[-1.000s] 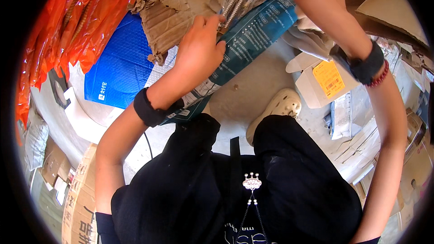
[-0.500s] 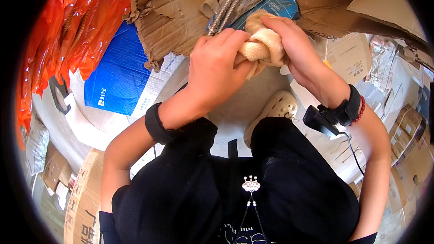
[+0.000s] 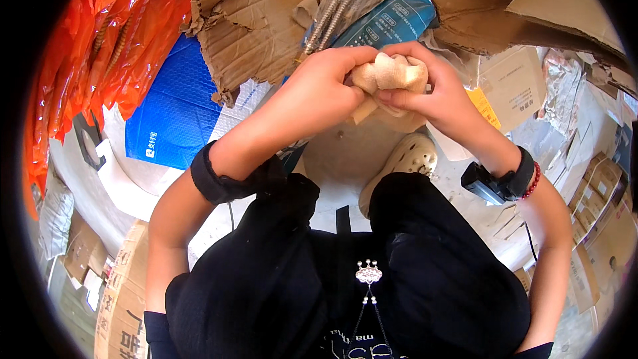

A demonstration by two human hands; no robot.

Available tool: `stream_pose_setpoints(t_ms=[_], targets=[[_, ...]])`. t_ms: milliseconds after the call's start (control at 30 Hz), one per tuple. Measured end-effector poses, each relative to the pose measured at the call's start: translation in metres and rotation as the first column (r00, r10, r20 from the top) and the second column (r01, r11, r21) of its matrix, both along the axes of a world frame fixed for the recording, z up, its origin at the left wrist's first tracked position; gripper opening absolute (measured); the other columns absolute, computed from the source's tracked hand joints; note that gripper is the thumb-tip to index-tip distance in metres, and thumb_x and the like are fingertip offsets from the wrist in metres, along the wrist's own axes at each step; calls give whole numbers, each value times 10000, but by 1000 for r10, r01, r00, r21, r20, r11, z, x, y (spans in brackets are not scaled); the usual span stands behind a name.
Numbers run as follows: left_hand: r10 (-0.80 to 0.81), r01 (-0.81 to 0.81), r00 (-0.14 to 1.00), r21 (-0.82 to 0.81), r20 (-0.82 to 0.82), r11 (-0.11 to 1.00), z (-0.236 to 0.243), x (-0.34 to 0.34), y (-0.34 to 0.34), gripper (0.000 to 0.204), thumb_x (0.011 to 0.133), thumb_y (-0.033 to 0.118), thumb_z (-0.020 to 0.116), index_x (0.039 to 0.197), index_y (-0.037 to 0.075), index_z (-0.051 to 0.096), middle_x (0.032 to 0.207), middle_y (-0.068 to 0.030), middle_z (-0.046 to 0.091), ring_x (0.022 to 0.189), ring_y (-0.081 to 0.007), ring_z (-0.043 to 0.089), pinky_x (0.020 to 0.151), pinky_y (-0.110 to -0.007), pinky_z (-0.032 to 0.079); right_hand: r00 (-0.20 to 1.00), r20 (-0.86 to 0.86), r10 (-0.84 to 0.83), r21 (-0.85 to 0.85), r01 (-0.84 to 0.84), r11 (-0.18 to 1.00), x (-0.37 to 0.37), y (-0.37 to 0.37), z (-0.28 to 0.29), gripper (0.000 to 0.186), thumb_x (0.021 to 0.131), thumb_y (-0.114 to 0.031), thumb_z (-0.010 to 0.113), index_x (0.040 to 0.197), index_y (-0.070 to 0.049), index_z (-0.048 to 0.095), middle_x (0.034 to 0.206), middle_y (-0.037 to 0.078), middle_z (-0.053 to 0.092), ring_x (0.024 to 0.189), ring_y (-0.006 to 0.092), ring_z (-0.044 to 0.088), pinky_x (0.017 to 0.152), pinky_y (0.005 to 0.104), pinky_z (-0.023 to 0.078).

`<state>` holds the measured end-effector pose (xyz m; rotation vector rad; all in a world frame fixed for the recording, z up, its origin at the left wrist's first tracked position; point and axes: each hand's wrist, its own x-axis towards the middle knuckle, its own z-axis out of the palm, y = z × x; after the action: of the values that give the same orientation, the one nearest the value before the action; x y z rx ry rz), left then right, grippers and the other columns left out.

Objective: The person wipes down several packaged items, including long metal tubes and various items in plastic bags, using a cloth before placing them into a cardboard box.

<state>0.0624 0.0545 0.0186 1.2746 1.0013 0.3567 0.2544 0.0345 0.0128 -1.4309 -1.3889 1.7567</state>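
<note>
In the head view, taking twelve as the top edge, a rumpled cream cloth sits at about one o'clock, bunched between the person's two hands and held up above the floor. The left hand grasps the cloth from its nine o'clock side, thumb on the near face. The right hand grips it from the three o'clock side, its thumb pressed across the front and its fingers curled over the far side.

Just past the hands, toward half past twelve, lies a blue-green printed package, partly hidden by the fingers. Beside it, at twelve, ribbed metal hoses show in clear plastic. Torn brown cardboard spreads at eleven.

At ten, a blue padded mailer lies near a glossy orange plastic bag, which is farther out. A printed carton stands at eight. A beige clog rests on the floor at three, below the hands. A yellow label appears between two and three, partly covered by the right wrist, with a crumpled silvery wrapper beyond.

Black bands circle both wrists; the right one carries a small black device beside a red beaded bracelet. A silver pendant hangs at five.
</note>
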Motion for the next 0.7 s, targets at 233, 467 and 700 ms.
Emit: stream_pose_setpoints(t_ms=[233, 467, 700], targets=[[105, 324, 818, 603, -566, 729, -18, 9, -13, 629, 656, 57, 643, 1243, 37, 420, 1163, -136, 481, 1058, -284, 506, 856, -378, 414, 977, 206, -55, -178, 92, 980, 14, 0, -24, 372, 640, -165, 674, 962, -40, 536, 871, 70, 592, 797, 133, 562, 709, 267, 451], [315, 696, 407, 515, -857, 501, -46, 41, -37, 655, 701, 270, 664, 1259, 12, 439, 1220, -129, 459, 1098, -297, 477, 884, -465, 375, 931, 364, -2, -188, 76, 979, 24, 1, -34, 400, 632, -193, 677, 962, -13, 540, 872, 112, 608, 784, 190, 591, 698, 298, 458], [408, 787, 250, 430, -878, 443, -64, 55, -36, 536, 805, 203, 509, 1305, 27, 424, 1268, -198, 459, 1045, -347, 523, 839, -470, 420, 916, 401, 25, -230, 74, 970, 27, 0, -41, 420, 609, -201, 690, 954, -9, 546, 876, 128, 610, 796, 214, 597, 699, 314, 460]])
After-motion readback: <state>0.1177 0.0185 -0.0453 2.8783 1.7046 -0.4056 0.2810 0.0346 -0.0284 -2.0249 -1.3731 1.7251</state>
